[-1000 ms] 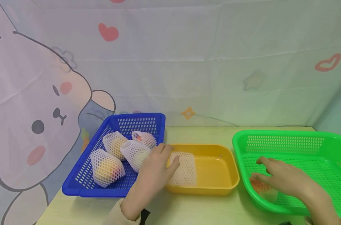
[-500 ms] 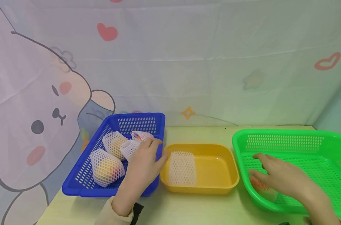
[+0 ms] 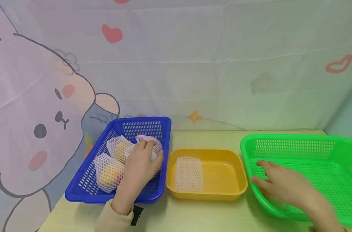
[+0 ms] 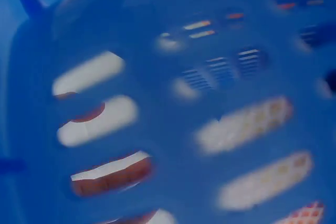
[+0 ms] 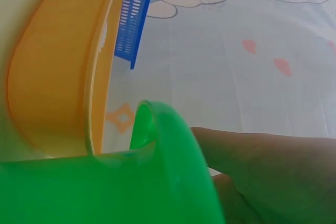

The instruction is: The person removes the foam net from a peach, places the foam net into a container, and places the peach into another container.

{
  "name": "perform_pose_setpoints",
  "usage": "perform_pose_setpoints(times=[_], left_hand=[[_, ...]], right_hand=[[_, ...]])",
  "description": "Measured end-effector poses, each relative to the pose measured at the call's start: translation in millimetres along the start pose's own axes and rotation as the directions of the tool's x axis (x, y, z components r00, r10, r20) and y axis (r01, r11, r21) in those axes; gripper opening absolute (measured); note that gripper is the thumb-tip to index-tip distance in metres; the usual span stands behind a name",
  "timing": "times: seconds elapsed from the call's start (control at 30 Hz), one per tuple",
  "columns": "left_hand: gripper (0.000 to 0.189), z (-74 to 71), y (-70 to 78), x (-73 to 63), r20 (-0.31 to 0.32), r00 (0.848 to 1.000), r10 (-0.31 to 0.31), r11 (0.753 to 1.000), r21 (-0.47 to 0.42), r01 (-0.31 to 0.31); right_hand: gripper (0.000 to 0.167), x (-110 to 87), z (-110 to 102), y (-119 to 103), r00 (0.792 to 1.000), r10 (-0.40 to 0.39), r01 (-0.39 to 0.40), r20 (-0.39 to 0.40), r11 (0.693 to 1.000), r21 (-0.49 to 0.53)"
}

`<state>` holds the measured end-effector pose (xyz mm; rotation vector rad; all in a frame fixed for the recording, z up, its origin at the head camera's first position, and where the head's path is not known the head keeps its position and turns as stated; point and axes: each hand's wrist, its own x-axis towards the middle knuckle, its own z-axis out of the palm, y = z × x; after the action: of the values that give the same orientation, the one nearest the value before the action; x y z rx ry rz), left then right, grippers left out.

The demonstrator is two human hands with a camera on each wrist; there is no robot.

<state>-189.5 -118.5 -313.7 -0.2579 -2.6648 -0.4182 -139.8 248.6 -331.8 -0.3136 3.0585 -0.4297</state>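
The left hand [image 3: 142, 161] has shifted leftward from the tray's edge into the basket, and the right hand [image 3: 286, 185] slightly leftward. Nearest, the right hand's fingers are apart and loosely bent, low over a pale-and-reddish fruit [image 3: 276, 203] mostly hidden inside the green perforated plastic basket [image 3: 295, 137]. That basket's rim cuts across the right wrist view. Between the baskets, a yellow rounded plastic tray [image 3: 205, 195] bears a flat white foam net [image 3: 188, 174]. The left hand's fingers bend over a white-netted fruit [image 3: 154, 157] in the blue slotted plastic basket [image 3: 106, 198]; whether they grip, I cannot tell. Three more netted fruits [image 3: 109, 175] crowd it. Behind hangs a printed cloth [image 3: 176, 64].
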Motion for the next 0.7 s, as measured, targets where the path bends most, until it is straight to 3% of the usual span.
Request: perform_pose_setpoints(times=[0.4, 0.7], left_hand=[[0.051, 4.4, -10.8, 8.2, 0.071, 0.996, -0.05, 0.998, 0.03, 0.048], [0.054, 1.7, -15.5, 5.1, 0.147, 0.986, -0.084, 0.996, 0.054, 0.077]], right_hand=[[0.078, 0.0, 8, -10, 0.997, 0.002, -0.004, -0.073, 0.999, -0.033], [0.08, 5.7, 20, -26, 0.993, 0.009, -0.012, -0.115, 1.0, -0.022]])
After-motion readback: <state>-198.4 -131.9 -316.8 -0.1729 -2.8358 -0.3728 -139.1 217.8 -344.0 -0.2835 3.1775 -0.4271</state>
